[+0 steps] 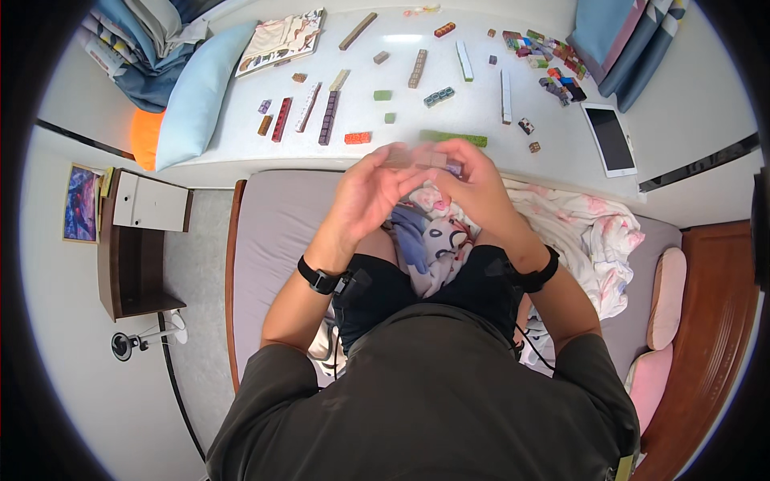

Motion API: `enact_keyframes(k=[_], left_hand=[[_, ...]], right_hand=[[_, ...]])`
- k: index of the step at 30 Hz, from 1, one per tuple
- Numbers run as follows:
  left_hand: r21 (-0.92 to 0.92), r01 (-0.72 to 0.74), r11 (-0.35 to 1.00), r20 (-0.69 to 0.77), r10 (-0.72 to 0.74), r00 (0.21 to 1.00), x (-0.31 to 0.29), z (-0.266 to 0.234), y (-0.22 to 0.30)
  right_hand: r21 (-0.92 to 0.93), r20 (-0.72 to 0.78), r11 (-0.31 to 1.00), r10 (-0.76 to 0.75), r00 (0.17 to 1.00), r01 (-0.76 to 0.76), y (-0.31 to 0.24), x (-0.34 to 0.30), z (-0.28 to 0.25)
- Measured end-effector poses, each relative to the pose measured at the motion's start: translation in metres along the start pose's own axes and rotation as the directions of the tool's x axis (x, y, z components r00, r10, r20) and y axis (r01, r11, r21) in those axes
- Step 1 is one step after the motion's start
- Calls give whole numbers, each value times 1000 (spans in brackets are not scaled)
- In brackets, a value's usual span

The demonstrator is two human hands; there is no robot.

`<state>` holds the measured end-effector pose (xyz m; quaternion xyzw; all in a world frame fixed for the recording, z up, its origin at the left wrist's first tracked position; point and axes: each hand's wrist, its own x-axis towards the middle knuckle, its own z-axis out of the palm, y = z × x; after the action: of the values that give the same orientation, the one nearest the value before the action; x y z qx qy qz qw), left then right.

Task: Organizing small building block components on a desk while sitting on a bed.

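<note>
My left hand (366,195) and my right hand (480,184) are raised together before the white ledge. Between their fingers is a short row of pale, brownish-pink cubes (419,159), smeared by motion. The left fingers are curled at its left end, the right fingers at its right end, where a small purplish bit (455,169) shows. Just beyond my hands lie a green bar of blocks (455,138), partly hidden by the fingers, and an orange-red block row (358,138). Two small green pieces (382,95) sit farther off.
Several bars of cubes, including a dark purple bar (329,118), are spread over the white ledge (224,144). At right are a heap of mixed cubes (549,56) and a white tablet (609,140). A light blue pillow (200,96) and a picture book (281,42) rest left.
</note>
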<state>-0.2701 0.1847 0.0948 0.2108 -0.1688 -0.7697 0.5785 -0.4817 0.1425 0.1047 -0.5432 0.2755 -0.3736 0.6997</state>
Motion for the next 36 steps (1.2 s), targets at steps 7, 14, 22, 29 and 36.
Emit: enact_keyframes(k=[7,14,22,29,36], left_hand=[[267,-69,961,-69,90,994,1,17,-4],[800,-246,548,95,289,953,0,2,-7],[728,-286,623,58,360,931,-2,-7,-7],[478,-291,829,35,313,949,-2,4,-4],[578,-276,768,35,314,949,-6,3,1]], right_hand=[[-518,-111,837,-270,957,176,-24,10,7],[-705,81,639,-359,930,308,-32,16,7],[-712,136,601,-389,911,363,-17,21,1],[-125,-43,990,67,997,-72,-10,17,-11],[5,-60,999,-32,998,32,-10,14,-1]])
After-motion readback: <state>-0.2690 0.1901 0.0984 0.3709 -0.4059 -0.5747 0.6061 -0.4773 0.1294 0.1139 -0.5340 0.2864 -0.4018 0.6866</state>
